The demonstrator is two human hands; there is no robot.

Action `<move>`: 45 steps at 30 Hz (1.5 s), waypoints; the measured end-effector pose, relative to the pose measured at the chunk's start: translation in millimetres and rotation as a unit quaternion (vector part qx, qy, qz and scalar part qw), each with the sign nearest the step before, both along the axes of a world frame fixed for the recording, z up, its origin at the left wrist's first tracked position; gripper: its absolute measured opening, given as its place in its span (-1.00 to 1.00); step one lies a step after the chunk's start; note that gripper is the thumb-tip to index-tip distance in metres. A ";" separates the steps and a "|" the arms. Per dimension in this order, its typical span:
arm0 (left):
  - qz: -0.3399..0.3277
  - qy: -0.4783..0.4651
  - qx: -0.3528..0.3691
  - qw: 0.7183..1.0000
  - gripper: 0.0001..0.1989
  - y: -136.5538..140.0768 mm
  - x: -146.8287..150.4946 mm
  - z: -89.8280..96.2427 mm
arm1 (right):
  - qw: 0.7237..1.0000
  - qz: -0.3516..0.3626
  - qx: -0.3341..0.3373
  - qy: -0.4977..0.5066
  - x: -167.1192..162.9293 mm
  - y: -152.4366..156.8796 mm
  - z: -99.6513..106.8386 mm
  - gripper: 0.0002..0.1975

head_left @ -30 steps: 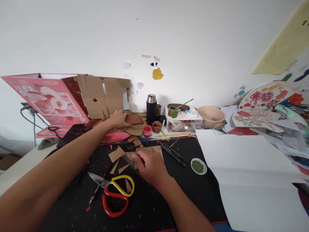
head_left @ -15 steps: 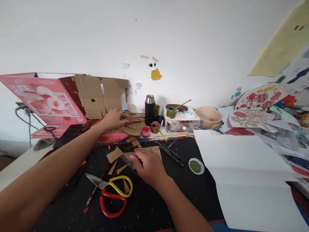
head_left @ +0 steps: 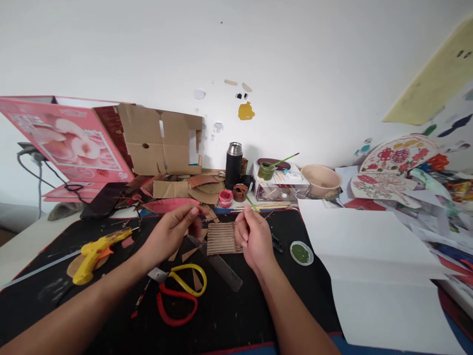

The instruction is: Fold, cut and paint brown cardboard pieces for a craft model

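Observation:
My left hand [head_left: 173,229] hovers over the black mat, left of a piece of corrugated cardboard [head_left: 221,240]. Its thumb and fingers are pinched together, and what they hold, if anything, is hidden. Curled shut at the right edge of that cardboard is my right hand [head_left: 255,237]; I cannot make out anything in it. A clear ruler [head_left: 226,275] lies slantwise below the cardboard. Scissors [head_left: 181,296] with one yellow and one red handle rest nearer me, their blades partly covered by my left forearm. Behind my right hand, a dark cutter knife [head_left: 276,243] is partly hidden.
On the left lies a yellow glue gun [head_left: 98,251]. Cardboard scraps [head_left: 172,189], a black flask [head_left: 233,167], paint jars [head_left: 225,198] and a pink bowl [head_left: 321,180] line the back. A lid of green paint [head_left: 301,253] and white paper [head_left: 384,276] are to the right.
My left hand has come back from the cardboard scraps to the middle of the mat. My right hand has left the ruler and moved up and right, its fingers curled.

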State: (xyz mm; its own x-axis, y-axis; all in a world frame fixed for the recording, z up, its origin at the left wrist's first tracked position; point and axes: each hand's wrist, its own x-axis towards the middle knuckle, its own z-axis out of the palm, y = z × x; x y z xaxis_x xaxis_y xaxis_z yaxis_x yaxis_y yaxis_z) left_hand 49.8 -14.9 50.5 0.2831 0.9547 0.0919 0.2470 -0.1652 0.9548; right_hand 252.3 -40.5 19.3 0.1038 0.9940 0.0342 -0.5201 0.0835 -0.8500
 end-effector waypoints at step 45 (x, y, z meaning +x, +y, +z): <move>0.045 0.419 0.210 0.882 -0.56 14.4 -76.9 -47.6 | 0.910 -0.082 0.086 -0.398 -21.5 -5.6 -26.4 -0.44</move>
State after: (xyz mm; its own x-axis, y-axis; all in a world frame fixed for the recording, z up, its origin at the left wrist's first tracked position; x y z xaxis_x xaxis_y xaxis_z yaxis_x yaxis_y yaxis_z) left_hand -27.1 -0.5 2.9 0.3439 0.9082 0.2384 0.8675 -0.4045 0.2895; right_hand 230.8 -46.1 -7.1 0.1254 0.9402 0.3167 0.2859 0.2714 -0.9190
